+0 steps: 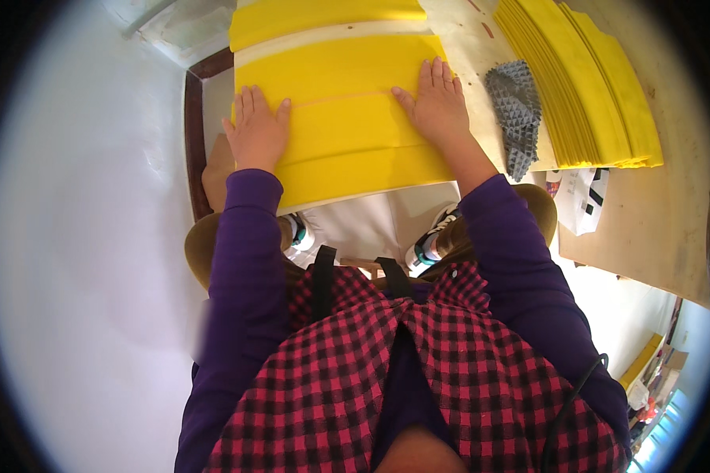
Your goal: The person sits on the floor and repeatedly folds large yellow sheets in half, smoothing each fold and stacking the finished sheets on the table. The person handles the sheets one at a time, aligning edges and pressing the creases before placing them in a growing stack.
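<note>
A yellow sheet [339, 126], paper or cloth I cannot tell, lies flat in front of me with creases running across it. My left hand [259, 130] rests flat on its left edge, fingers stretched and thumb apart. Near the right edge, my right hand [440, 106] presses flat in the same way, fingers pointing away from me. Neither hand grips anything. Just beyond the sheet is another yellow piece [327, 14], with a pale strip between the two. Right of my right hand lies a crumpled grey piece with a raised pyramid texture [514, 110].
Several layered yellow sheets [580, 87] form a stack at the right on the pale wooden tabletop [472, 47]. A white printed bag [582, 203] sits below the stack, next to a wooden board [647, 229]. The white wall [95, 236] stands close on my left.
</note>
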